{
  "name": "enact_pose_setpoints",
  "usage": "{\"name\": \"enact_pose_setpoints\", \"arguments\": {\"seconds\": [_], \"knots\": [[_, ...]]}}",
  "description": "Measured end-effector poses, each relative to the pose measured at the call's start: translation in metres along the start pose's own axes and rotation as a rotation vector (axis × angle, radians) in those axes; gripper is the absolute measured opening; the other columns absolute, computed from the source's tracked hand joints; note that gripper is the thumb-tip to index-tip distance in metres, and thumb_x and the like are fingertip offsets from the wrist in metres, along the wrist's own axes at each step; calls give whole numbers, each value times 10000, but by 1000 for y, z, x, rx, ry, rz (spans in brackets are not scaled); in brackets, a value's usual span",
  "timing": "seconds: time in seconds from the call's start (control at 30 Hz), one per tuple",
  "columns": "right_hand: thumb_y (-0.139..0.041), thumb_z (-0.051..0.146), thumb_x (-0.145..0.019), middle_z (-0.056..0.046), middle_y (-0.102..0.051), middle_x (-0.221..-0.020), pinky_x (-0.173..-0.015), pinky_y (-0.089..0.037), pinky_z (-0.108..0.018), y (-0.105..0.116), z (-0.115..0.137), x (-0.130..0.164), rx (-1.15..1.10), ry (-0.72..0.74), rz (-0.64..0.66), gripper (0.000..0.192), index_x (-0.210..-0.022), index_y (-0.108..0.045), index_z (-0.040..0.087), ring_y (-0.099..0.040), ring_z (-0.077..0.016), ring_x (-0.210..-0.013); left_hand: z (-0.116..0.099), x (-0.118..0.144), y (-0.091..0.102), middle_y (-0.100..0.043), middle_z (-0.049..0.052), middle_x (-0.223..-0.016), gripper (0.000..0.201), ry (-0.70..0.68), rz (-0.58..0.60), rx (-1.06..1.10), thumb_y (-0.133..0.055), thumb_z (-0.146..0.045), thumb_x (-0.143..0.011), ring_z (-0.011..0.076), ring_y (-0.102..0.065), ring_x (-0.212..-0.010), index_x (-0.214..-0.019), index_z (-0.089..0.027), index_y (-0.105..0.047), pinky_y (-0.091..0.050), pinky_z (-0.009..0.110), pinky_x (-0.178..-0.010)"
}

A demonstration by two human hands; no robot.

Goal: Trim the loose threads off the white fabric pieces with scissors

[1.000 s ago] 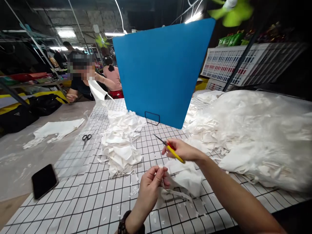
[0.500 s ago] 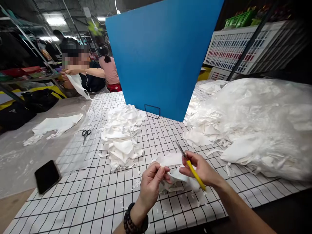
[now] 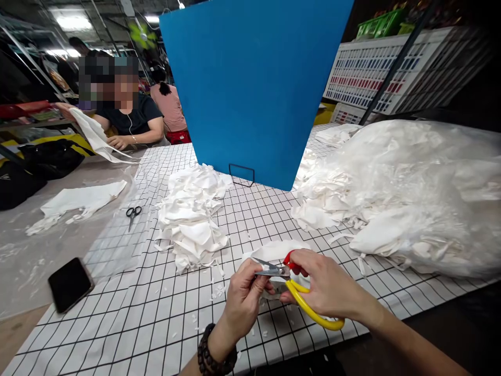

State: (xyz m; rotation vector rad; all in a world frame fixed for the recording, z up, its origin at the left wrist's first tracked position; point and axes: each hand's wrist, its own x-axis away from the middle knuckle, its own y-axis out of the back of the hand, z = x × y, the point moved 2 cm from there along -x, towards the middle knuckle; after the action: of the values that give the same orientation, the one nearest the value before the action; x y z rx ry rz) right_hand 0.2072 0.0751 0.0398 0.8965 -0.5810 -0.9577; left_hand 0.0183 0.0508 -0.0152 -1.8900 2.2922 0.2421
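Observation:
My right hand (image 3: pixel 319 282) grips a pair of scissors (image 3: pixel 299 297) with one yellow and one red handle. Their blades are parted and reach the fingertips of my left hand (image 3: pixel 245 297). That hand pinches a white cloth piece (image 3: pixel 279 248), whose near part is partly covered by my hands and the scissors. Small white snippets (image 3: pixel 217 292) lie on the checked tablecloth (image 3: pixel 156 324) around my left hand. Just beyond it is a heap of white cloth pieces (image 3: pixel 195 219).
A tall blue board (image 3: pixel 254 94) stands behind the heap. On the right sits a large clear plastic bag (image 3: pixel 422 193) of white pieces. A phone (image 3: pixel 70 284) and black scissors (image 3: pixel 133 214) lie at left. Across the table a co-worker (image 3: pixel 133 122) holds white cloth.
My right hand has brought the scissors left and turned them, so the blades are now open at my left fingertips. The co-worker has lowered one arm and spread the cloth further left.

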Motion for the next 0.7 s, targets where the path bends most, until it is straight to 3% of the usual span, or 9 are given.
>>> {"name": "enact_pose_setpoints", "arguments": {"seconds": [0.53, 0.7], "knots": [[-707, 510, -691, 25, -573, -656, -530, -289, -250, -5, 2, 1, 14, -39, 2, 366, -693, -498, 210, -462, -130, -577, -2, 1, 3, -582, 39, -768, 188, 4, 32, 19, -504, -220, -947, 159, -604, -748, -861, -174, -665, -485, 277, -713], [-678, 478, -725, 32, -547, -592, -521, -266, -256, -7, -1, 2, 54, -13, -2, 340, -644, -494, 204, -424, -116, -531, 0, 3, 3, -559, 39, -836, 192, 37, 55, 117, -502, -233, -948, 125, -597, -678, -878, -165, -667, -511, 258, -646]]}}
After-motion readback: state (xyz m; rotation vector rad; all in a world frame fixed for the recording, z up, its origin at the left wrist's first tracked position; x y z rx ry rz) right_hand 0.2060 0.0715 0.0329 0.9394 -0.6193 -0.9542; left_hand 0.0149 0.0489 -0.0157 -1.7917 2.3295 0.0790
